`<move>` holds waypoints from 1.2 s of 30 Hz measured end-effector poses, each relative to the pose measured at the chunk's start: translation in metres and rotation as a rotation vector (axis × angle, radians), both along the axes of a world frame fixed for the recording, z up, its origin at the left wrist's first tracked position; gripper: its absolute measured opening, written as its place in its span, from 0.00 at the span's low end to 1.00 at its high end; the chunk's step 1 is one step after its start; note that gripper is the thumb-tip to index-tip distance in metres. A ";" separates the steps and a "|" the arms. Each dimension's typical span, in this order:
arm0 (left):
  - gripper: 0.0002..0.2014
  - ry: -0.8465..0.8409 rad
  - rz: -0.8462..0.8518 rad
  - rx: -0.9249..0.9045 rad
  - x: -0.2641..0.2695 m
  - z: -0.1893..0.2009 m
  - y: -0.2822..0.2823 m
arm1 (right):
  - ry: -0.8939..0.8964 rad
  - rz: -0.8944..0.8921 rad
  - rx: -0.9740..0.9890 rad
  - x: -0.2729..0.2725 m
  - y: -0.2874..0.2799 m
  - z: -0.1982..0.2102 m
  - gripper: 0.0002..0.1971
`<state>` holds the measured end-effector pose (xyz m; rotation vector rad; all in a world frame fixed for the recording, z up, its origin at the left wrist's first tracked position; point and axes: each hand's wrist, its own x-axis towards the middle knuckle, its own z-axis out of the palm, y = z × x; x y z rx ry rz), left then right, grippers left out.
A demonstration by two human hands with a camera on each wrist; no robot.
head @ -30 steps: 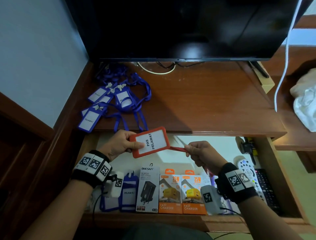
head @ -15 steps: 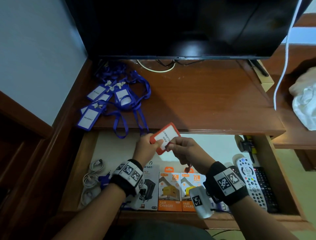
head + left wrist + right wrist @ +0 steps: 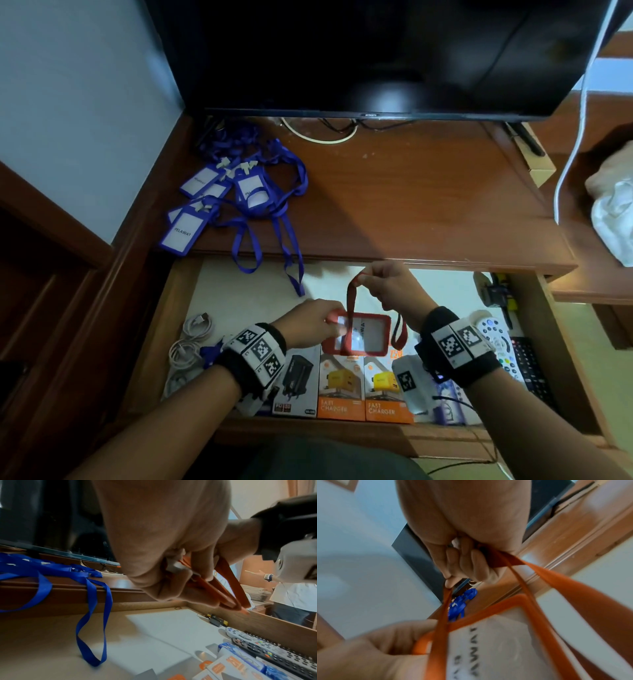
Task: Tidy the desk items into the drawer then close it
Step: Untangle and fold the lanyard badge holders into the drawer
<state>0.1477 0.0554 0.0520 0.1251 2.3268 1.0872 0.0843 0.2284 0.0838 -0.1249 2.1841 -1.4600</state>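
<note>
A red badge holder [image 3: 368,334] with a white card hangs over the open drawer [image 3: 178,318], above the charger boxes. My left hand [image 3: 310,322] pinches its left end [image 3: 176,568]. My right hand [image 3: 390,286] pinches the red lanyard [image 3: 351,308] higher up, its strap [image 3: 573,588] looping down across the card [image 3: 496,642]. Several blue badge holders [image 3: 219,198] with blue lanyards lie on the desk's back left; one lanyard loop [image 3: 96,628] dangles into the drawer.
The drawer holds charger boxes [image 3: 363,387] at the front, white cables [image 3: 188,346] at the left and remotes [image 3: 513,356] at the right. A dark TV [image 3: 359,54] stands at the desk's back. White cloth [image 3: 613,209] lies on the right.
The red badge holder has dropped lower toward the charger boxes and turned flat. My right hand has risen, drawing the lanyard up, while my left hand moved down and left.
</note>
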 end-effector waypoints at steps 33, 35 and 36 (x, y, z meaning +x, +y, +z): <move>0.02 0.012 0.628 0.155 -0.015 -0.031 -0.013 | -0.176 0.246 0.063 0.033 -0.027 -0.023 0.16; 0.01 0.004 0.493 0.110 -0.010 -0.034 -0.012 | -0.134 0.259 0.091 0.029 -0.024 -0.019 0.15; 0.01 0.003 0.421 0.097 -0.007 -0.033 -0.011 | -0.119 0.260 0.090 0.027 -0.023 -0.018 0.15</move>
